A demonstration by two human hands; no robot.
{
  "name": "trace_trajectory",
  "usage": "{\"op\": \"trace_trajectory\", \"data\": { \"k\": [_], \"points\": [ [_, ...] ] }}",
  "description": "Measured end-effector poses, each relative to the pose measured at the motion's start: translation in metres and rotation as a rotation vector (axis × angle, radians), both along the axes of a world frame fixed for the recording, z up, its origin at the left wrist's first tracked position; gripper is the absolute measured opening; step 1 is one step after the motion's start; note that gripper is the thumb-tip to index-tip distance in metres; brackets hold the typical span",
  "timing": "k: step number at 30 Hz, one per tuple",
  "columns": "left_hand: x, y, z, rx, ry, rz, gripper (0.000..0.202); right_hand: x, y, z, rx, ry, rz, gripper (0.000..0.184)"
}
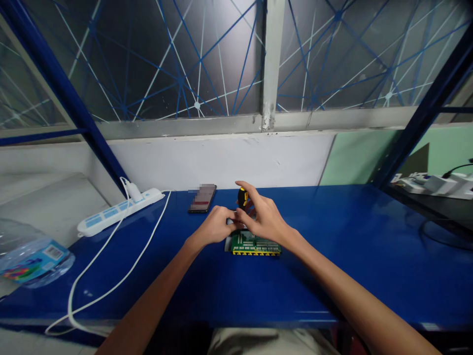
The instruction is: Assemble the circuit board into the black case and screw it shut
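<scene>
A green circuit board (254, 242) with a row of yellow-edged ports along its near side lies on the blue table in front of me. My right hand (264, 212) is closed around a screwdriver with a black and yellow handle (243, 197), held roughly upright above the far part of the board. My left hand (217, 224) is at the board's far left, its fingers pinched close to the right thumb. Whatever lies between the left fingertips is too small to make out, and the screwdriver's tip is hidden behind the hands.
A phone (203, 199) lies behind my left hand. At left are a white power strip (118, 212), a looping white cable (142, 259) and a large plastic bottle (35, 259). White devices (439, 183) sit beyond the table's right frame. A low white wall (221, 160) bounds the back.
</scene>
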State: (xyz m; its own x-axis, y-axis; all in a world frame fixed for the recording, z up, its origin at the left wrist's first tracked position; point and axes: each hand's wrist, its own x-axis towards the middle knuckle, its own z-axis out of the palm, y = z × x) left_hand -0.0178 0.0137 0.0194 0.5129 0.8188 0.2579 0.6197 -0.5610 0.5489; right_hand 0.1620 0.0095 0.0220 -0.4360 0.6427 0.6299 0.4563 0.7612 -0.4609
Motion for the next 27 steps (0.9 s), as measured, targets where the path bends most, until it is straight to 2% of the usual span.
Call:
{"op": "trace_trajectory", "data": {
  "k": [10,17,22,27],
  "points": [
    [-0.0018,0.0,0.0037,0.003,0.05,-0.016,0.021,0.0004,-0.0015,-0.0016,-0.012,0.008,0.0,0.066],
    [-0.002,-0.001,0.0034,0.008,0.049,-0.042,0.017,0.0,0.0007,-0.0038,-0.013,0.01,-0.049,0.062],
    [-0.0035,0.0016,0.0006,0.061,0.056,0.033,0.019,-0.0027,-0.0007,-0.0059,0.037,-0.011,-0.088,0.058],
    [-0.0054,0.0031,-0.0014,0.014,0.028,0.019,0.019,-0.0055,-0.002,-0.0101,0.089,-0.028,-0.144,0.061]
  ]
}}
